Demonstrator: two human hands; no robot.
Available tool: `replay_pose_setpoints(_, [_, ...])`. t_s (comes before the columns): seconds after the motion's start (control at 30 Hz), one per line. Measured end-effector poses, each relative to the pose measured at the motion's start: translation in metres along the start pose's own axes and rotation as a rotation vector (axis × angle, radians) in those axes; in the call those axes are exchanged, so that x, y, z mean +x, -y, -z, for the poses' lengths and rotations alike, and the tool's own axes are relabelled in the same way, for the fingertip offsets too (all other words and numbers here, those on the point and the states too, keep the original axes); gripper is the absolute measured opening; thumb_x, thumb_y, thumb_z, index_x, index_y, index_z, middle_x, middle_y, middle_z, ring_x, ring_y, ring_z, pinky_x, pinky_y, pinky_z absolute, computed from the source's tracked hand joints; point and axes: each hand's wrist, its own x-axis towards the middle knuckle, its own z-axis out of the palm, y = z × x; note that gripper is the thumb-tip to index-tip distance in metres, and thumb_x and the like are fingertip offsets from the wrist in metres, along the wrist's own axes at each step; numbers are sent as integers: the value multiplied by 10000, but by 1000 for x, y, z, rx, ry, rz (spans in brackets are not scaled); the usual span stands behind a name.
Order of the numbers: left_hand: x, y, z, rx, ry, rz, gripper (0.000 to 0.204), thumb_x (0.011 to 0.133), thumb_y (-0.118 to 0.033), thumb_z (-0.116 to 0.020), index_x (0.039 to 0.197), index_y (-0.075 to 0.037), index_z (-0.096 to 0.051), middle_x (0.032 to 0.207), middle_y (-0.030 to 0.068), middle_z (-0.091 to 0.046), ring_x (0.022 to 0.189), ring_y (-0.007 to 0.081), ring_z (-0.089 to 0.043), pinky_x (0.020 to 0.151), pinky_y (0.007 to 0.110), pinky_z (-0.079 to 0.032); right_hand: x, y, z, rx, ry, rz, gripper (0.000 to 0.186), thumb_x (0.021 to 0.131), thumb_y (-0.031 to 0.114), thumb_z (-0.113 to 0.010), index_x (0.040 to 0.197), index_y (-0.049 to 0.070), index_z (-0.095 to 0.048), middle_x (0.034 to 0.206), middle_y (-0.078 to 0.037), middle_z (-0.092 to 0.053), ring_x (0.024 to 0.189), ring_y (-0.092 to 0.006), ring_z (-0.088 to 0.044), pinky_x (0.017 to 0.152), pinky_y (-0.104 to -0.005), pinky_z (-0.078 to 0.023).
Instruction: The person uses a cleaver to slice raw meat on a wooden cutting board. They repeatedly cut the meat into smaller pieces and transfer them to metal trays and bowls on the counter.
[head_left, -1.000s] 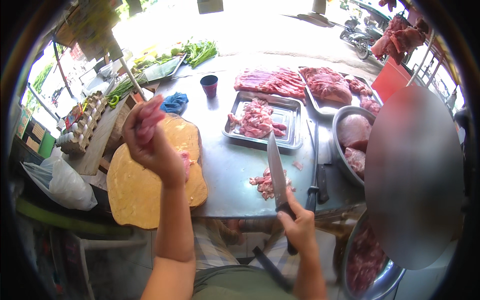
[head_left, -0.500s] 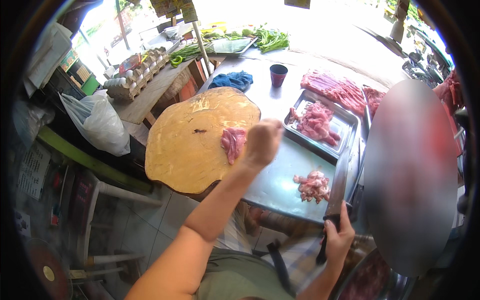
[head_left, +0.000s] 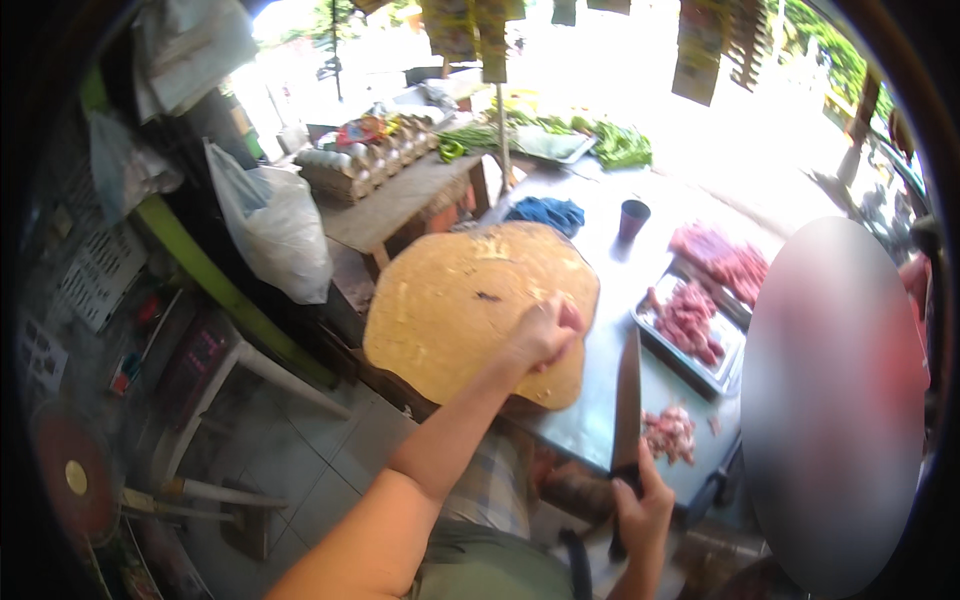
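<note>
My left hand (head_left: 545, 335) is closed over the right part of the round wooden chopping block (head_left: 430, 320). Pinkish meat (head_left: 571, 317) shows at its fingers, mostly covered by the hand and blurred. Off the block's right side, my right hand (head_left: 645, 505) grips a large knife (head_left: 627, 400) by its dark handle, blade pointing up and away from me. Just right of the blade, a small heap of meat trimmings (head_left: 670, 435) lies on the metal table (head_left: 580, 425). Beyond it, a metal tray (head_left: 722, 375) holds cut pink meat (head_left: 688, 320).
A large slab of meat (head_left: 720, 255) lies behind the tray. Toward the back are a dark cup (head_left: 633, 220), a blue cloth (head_left: 545, 214) and leafy greens (head_left: 622, 145). Egg trays (head_left: 365, 160) and a white plastic bag (head_left: 275, 230) are left. A blurred oval covers the right side.
The view has swung left, so things sit farther right. My left hand has come down onto the piece of meat on the block. The knife stays in my right hand, nearer the block.
</note>
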Motion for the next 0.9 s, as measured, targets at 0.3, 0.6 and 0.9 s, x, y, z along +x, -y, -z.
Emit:
replay_pose_setpoints(0.3, [-1, 15, 16, -222, 64, -213, 224, 922, -49, -717, 1083, 45, -593, 956, 192, -745, 763, 244, -733, 676, 336, -591, 0, -15, 6, 47, -44, 45, 673, 838, -101, -643, 1492, -41, -496, 1252, -123, -707, 1062, -117, -635, 949, -253, -480])
replay_pose_setpoints(0.6, [-23, 48, 34, 498, -391, -287, 622, 1058, -423, -536, 1438, 68, -496, 1518, 333, -430, 1434, 434, -404, 1167, 445, -354, 14, -19, -35, 398, 83, -274, 748, 919, -27, -632, 1603, 30, -336, 778, 4, -605, 583, -61, -531, 485, -249, -469])
replay_pose_setpoints(0.9, [-18, 40, 3, 717, -89, -239, 885, 1075, -557, -369, 1608, 86, -77, 1663, 317, -157, 1584, 419, -52, 1275, 531, -39, 29, -12, -76, 247, 264, -148, 712, 943, -36, -604, 1593, -28, -313, 805, -26, -639, 632, -75, -564, 546, -239, -472])
